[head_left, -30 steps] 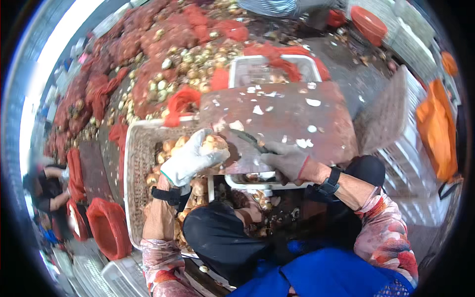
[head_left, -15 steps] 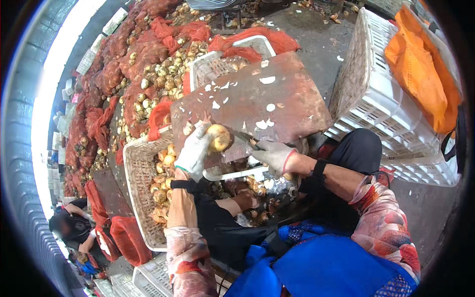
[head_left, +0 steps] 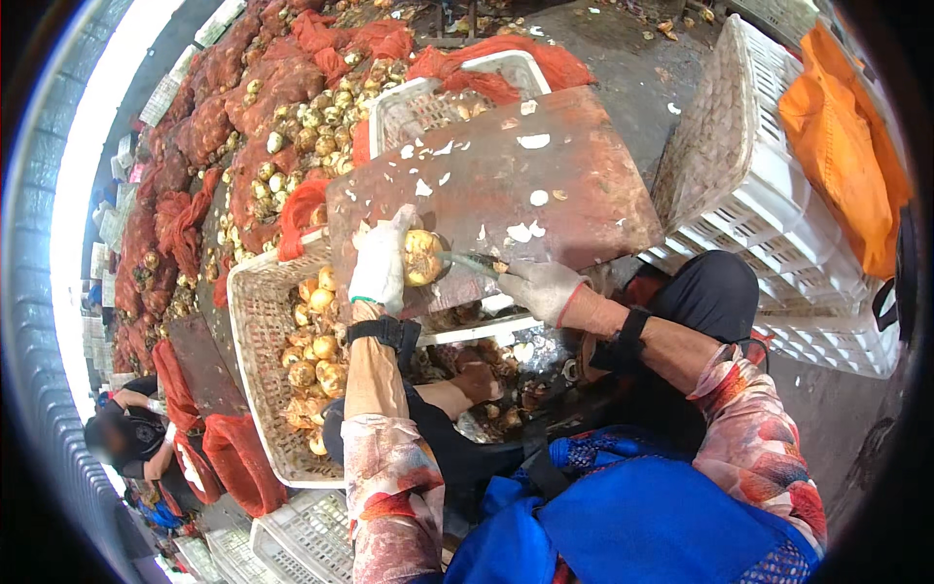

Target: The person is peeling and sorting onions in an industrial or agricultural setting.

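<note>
My left hand [head_left: 382,261], in a white glove, is closed round a yellow-brown onion [head_left: 423,257] above the near left part of a worn reddish-brown board [head_left: 574,190]. A knife [head_left: 473,261] is gripped in my gloved right hand [head_left: 541,289], its blade pointing left with the tip at the onion's right side. Pale onion scraps [head_left: 525,232] lie scattered over the board. Left of my left forearm stands a white plastic crate [head_left: 255,341] with several yellow onions [head_left: 324,346] inside.
Another white crate [head_left: 389,112] with red netting stands behind the board. Stacked white crates [head_left: 769,224] with an orange cloth [head_left: 839,146] rise at the right. Red net sacks [head_left: 209,136] and loose onions [head_left: 316,127] fill the far left. A co-worker [head_left: 136,438] sits at lower left.
The onion has been turned in my left hand, and its cut end no longer faces right. The knife has shifted slightly, its tip now against the onion's side. The view has moved a little.
</note>
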The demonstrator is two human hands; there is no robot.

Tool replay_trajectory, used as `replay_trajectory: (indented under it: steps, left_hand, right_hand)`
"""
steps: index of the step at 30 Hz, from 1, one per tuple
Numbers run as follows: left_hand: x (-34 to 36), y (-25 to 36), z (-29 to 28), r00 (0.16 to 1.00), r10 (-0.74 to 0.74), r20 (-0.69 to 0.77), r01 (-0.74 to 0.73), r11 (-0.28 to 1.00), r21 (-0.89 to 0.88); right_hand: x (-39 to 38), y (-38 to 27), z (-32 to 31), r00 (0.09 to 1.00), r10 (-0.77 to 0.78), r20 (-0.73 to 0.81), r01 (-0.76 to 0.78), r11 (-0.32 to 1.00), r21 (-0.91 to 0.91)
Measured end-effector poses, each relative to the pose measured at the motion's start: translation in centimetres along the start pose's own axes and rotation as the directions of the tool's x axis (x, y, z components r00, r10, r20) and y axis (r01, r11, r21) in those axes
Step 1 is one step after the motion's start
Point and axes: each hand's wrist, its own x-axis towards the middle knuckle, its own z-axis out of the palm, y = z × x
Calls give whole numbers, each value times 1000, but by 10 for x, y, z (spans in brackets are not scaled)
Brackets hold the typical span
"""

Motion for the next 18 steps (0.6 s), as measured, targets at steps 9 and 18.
replay_trajectory:
  steps: [9,18]
  left_hand:
    - [-2,-13,1,997,53,-50,-68,927,-368]
    - [1,-19,2,999,30,12,-19,848,-530]
  right_hand:
    - [5,-21,-6,939,344,-6,-319,878,356]
    - [-4,-10,0,991,-41,-126,20,987,-161]
